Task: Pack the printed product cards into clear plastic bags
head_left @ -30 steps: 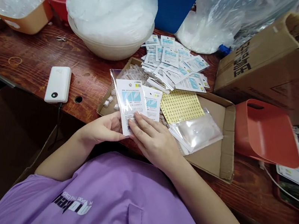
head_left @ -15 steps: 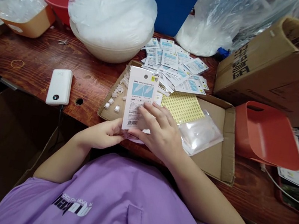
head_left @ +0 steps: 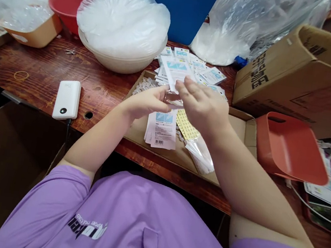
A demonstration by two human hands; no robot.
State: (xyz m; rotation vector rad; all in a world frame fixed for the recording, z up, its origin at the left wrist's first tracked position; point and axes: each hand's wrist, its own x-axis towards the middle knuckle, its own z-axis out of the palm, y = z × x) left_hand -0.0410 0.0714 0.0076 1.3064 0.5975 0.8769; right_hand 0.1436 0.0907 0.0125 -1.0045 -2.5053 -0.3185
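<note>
Wooden and dark red-brown, the table (head_left: 36, 64) carries everything in view. At its far right sits a big cardboard box (head_left: 311, 76), and beside that box a clear plastic bag (head_left: 230, 29) of white bits leans against a blue wall. To the left stands a cream bowl (head_left: 119, 60) heaped with white pieces under a plastic cover, with a red bowl (head_left: 64, 1) behind it. A red scoop (head_left: 290, 146) lies near the right edge of a shallow cardboard tray (head_left: 243, 126), which sits right in front of the person.

Inside the tray lie a stack of printed cards (head_left: 162, 129), a yellow dotted sheet (head_left: 186, 125) and some empty clear sleeves (head_left: 199, 156). Beyond the tray, a loose pile of finished packets (head_left: 205, 69) spreads toward the plastic bag. A white power bank (head_left: 67, 99) lies on the table to the left of the tray, and a rubber band (head_left: 21, 75) lies further left.

Both hands are raised above the tray, close together. The left hand (head_left: 145, 104) pinches the lower end of a packet (head_left: 176, 73) between thumb and fingertips. The right hand (head_left: 206, 105) has its fingers curled over the same packet from the right, gripping it too. The packet is held in the air, tilted away toward the pile.
</note>
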